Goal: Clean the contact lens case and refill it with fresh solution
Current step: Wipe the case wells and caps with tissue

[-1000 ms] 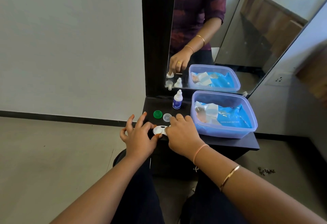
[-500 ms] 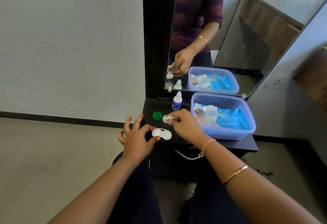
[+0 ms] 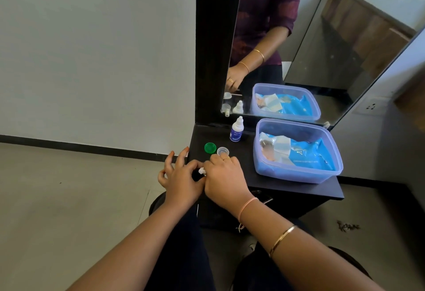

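My left hand [image 3: 181,179] and my right hand [image 3: 224,175] meet at the front left corner of the black table [image 3: 287,187]. The white contact lens case lies under them. Only a small white bit [image 3: 202,170] shows between the thumbs, and I cannot tell whether it is the case's edge or the small white piece my right fingers pinch. My left thumb and forefinger close in at the case's left end, the other fingers spread. A green cap [image 3: 210,147] and a clear cap [image 3: 222,151] lie just beyond my hands. The solution bottle [image 3: 236,130] stands upright behind them.
A lidless clear plastic box [image 3: 299,177] with blue packets and folded wipes fills the table's right half. A mirror [image 3: 322,38] rises behind the table and repeats the bottle, the box and a hand. A pale wall stands left; my knees sit below the table edge.
My right hand went up to the clear cap, took a small white piece, and has come back down over the case. The left hand stayed at the case's left end.
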